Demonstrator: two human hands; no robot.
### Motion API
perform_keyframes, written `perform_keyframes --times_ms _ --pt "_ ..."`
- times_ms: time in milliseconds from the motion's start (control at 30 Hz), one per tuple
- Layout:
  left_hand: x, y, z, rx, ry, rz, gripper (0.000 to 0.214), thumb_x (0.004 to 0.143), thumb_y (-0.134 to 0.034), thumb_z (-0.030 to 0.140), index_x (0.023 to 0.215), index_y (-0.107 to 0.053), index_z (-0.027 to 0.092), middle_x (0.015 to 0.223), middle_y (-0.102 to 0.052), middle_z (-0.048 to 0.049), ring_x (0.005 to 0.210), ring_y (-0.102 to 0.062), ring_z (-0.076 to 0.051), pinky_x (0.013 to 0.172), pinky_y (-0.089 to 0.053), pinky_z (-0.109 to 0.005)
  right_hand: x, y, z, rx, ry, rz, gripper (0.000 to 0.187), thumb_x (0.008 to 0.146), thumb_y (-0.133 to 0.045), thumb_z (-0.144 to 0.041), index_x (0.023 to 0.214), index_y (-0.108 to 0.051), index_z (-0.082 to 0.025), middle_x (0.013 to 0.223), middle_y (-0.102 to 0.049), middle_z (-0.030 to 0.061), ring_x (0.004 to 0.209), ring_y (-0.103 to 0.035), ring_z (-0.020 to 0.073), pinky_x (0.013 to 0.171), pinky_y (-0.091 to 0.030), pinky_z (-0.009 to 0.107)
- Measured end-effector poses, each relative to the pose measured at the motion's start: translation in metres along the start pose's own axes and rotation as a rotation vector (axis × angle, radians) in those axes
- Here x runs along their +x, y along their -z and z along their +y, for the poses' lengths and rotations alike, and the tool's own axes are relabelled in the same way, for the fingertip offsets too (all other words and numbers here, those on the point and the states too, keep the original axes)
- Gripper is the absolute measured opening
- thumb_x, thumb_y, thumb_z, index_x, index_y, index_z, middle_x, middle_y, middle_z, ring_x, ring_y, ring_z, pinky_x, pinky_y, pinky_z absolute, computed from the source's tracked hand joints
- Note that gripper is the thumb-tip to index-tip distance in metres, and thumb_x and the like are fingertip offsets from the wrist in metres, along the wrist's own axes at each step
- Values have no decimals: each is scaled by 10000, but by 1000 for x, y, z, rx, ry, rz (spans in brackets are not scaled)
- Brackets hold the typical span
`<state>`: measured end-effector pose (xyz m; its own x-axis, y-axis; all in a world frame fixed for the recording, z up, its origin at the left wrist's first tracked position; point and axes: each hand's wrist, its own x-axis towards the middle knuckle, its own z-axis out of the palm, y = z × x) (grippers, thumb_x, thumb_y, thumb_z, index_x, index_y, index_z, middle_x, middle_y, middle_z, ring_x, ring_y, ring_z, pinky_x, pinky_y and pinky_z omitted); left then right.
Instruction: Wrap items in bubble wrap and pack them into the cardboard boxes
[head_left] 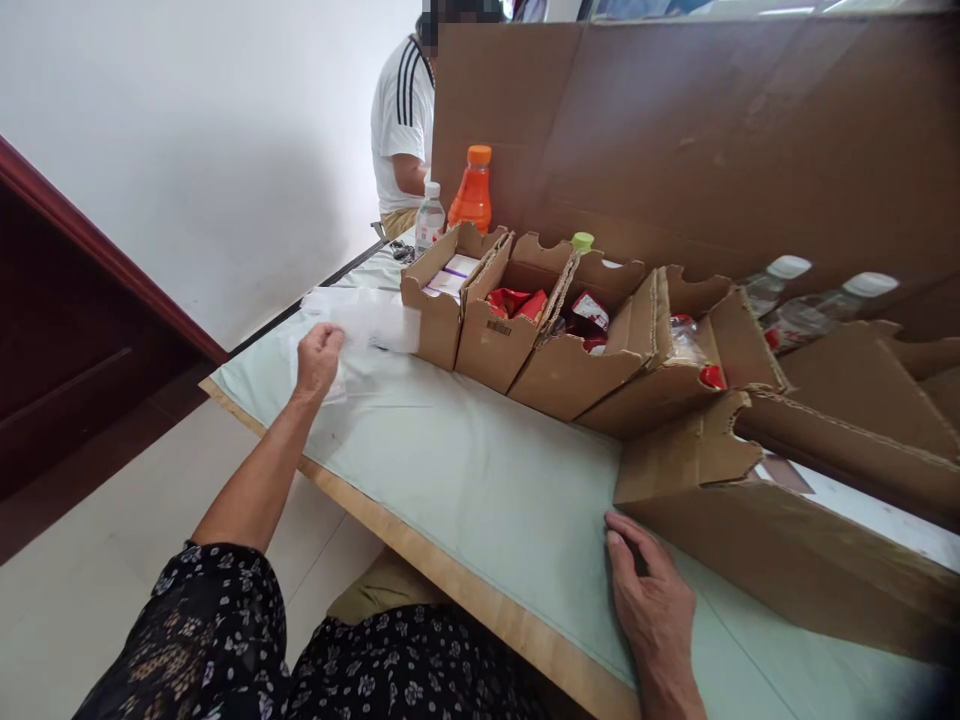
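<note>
My left hand (318, 358) is stretched out to the far left of the table, its fingers pinched on a clear plastic bag (371, 320) that lies against the first cardboard box (439, 300). My right hand (651, 595) rests flat on the pale green table cover (480, 480), fingers spread, its tips touching the lower corner of the nearest cardboard box (750, 540). A row of open cardboard boxes runs along the table: one with white and purple packs (452, 277), others with red snack packets (516, 303).
An orange-capped bottle (472, 192) and a small clear bottle (429, 215) stand behind the boxes. A tall cardboard sheet (697, 130) walls off the back. A person in a white striped shirt (403, 125) sits at the far end. Tiled floor lies left.
</note>
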<state>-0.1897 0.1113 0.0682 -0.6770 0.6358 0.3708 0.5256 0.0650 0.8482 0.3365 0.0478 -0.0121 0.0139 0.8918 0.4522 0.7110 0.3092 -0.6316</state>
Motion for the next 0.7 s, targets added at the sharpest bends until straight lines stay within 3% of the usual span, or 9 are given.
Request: perform_keyframes --times_ms 167,267,333,400,467,567,700 --pt "13 45 -8 29 87 77 235 798 -471 373 844 -620 198 654 -520 27 611 -503 -147 606 -435 -247 0 0 2 -17 3 -5 377 937 -551 -492 1006 -775 -197 1064 -796 96 988 -746 275 954 -558 429" --pt "19 63 -14 157 139 64 166 700 -603 319 796 -654 193 664 -582 -20 745 -618 -247 723 -498 -341 0 -1 5 -23 12 -7 378 935 -552 -498 1007 -777 -203 1060 -797 92 986 -745 275 959 -553 432" --pt "22 67 -14 251 144 71 292 616 -696 253 900 -701 183 864 -692 -107 1011 -642 -370 916 -493 -468 0 -2 6 -23 19 0 380 934 -553 -501 1002 -778 -202 1055 -797 92 981 -746 274 956 -552 430" --pt "23 59 -12 374 76 70 498 635 -719 240 1127 -700 166 1180 -685 -196 1264 -530 -445 1081 -388 -581 1 -2 7 -21 21 5 378 934 -555 -498 1001 -778 -201 1055 -796 91 981 -745 272 957 -551 427" --pt "25 41 -7 488 -46 -8 556 730 -683 270 1272 -656 153 1350 -616 -220 1358 -454 -442 1149 -319 -611 1 -2 6 -21 18 2 375 932 -559 -496 1002 -778 -201 1056 -796 90 985 -744 272 961 -550 427" --pt "30 4 -2 528 -161 -169 488 775 -677 285 1250 -684 174 1374 -620 -183 1351 -472 -395 1169 -342 -554 0 -1 5 -28 8 -9 375 932 -558 -494 1008 -778 -201 1063 -795 91 997 -743 276 968 -550 432" --pt "46 -36 -4 483 -123 -192 558 714 -718 238 1270 -681 207 1412 -609 -170 1359 -451 -410 1146 -358 -580 0 0 4 -36 2 -20 371 934 -551 -489 1006 -778 -205 1064 -796 91 998 -743 275 972 -552 442"
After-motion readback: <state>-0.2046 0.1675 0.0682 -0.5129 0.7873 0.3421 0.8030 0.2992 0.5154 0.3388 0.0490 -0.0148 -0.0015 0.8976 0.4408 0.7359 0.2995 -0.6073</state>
